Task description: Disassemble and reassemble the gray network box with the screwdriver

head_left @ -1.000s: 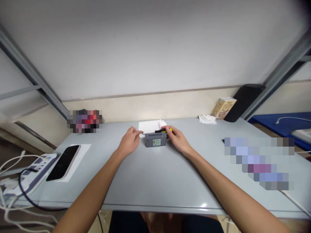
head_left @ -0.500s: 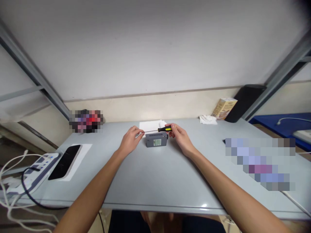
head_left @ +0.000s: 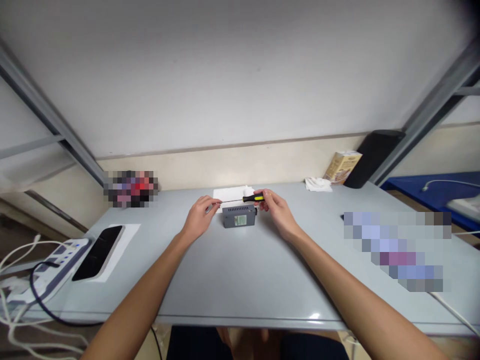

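Note:
My right hand [head_left: 275, 212] is closed around the black and yellow handle of a screwdriver [head_left: 253, 198], held level with its thin shaft pointing left. At the shaft's far end, the thumb and forefinger of my left hand [head_left: 200, 215] pinch the tip. Any small part between those fingertips is too tiny to make out. Just below the shaft, a dark grey box-shaped device [head_left: 239, 217] stands on its edge, with a row of vent slots on top and a pale green label facing me. Behind it lies a white sheet of paper [head_left: 228, 192] with a small white object [head_left: 248, 191] on it.
On the left of the grey desk [head_left: 243, 280] are a phone [head_left: 99, 252] on white paper and a power strip [head_left: 56, 267] with tangled cables. Crumpled tissue [head_left: 318, 184], a yellow carton [head_left: 343, 167] and a black cylinder [head_left: 375, 157] stand at the back right. Blurred items lie on both sides.
The view has shifted slightly, so everything sits a little further left. Both hands keep their hold on the screwdriver, with almost no other motion.

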A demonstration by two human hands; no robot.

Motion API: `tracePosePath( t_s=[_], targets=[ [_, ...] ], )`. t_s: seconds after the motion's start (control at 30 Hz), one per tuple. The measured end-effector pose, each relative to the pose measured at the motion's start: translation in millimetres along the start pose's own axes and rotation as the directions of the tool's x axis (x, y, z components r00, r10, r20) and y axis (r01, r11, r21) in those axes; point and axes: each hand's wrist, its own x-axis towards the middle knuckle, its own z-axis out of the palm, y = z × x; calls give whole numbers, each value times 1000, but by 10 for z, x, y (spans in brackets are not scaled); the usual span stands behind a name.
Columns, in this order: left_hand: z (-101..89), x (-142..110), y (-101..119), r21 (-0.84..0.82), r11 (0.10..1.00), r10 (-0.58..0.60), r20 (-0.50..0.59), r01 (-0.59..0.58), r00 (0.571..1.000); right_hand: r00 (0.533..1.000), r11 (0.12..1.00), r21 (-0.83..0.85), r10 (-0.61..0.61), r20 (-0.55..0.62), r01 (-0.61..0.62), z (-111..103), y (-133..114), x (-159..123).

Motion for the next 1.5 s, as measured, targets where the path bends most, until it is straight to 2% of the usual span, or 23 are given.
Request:
tracePosePath(
  t_s=[0.3,0.4,0.5,0.6,0.7,1.03,1.3,1.4,1.5],
  targets=[
    [-21,5,105,-3,999,48,-28,-48,998,998,998,20,-67,-21,68,-16,-47,17],
    [-17,-10,193,25,997,69,-79,-68,994,986,990,15,-137,-91,139,-47,-163,11],
    [10,-49,327,80,987,144,-90,-137,985,941,975,-4,-213,-262,220,-146,-275,24],
    [77,-103,472,142,957,255,10,-254,967,863,959,-57,-274,-424,276,-284,-314,63],
    [158,-149,581,165,933,307,105,-321,946,819,954,-67,-287,-497,294,-380,-292,105],
    [228,-184,630,168,939,266,201,-300,943,816,943,-121,-329,-475,310,-379,-292,88],
    [289,-168,628,265,902,287,220,-340,932,828,932,-154,-362,-427,328,-351,-382,47],
    [289,-150,658,324,874,299,225,-361,927,807,931,-125,-359,-469,342,-353,-381,66],
    [283,-135,697,381,850,284,249,-364,926,770,945,-47,-292,-567,324,-373,-344,112]
  ],
)
